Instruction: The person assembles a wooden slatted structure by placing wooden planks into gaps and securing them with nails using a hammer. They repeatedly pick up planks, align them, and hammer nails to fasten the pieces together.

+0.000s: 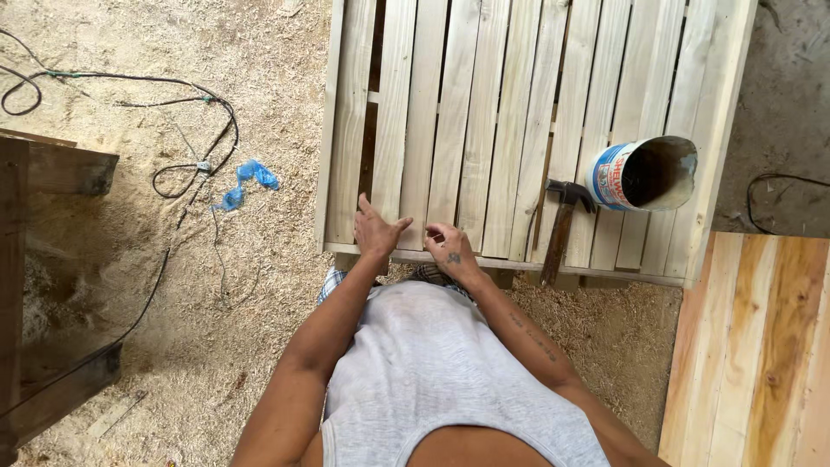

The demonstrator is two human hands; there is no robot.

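- Sawdust-covered sandy floor point(216, 329) all around, with thin black cables point(173, 130) looping at about 10 o'clock.
- Crumpled blue plastic scrap point(246, 183) lying on the sawdust at 9 o'clock from the hands, just beside the cables.
- Dark brown wooden frame point(43, 285) along the left edge; yellowish varnished board panel point(752, 346) at 4 o'clock.
- Grey concrete patch point(782, 104) at 2 o'clock, with another dark cable on it.
- Pale slatted wooden pallet panel point(519, 112) filling 12 o'clock: long unpainted planks running away from the wearer, narrow gaps between them, a cross rail along the near edge.
- Claw hammer with dark head and brown wooden handle point(560, 233) lying on the slats at 3 o'clock from the hands, handle end past the near edge.
- Open blue-and-white metal can point(641, 175) tipped on its side just beyond the hammer head, dark inside.
- Left hand point(377, 232) open, fingers spread and raised, heel on the near edge of the panel, holding nothing.
- Right hand point(450, 249) loosely curled, fingertips on the near edge beside the left hand; anything pinched there too small to tell.
- Both hands close together, well apart from hammer and can.
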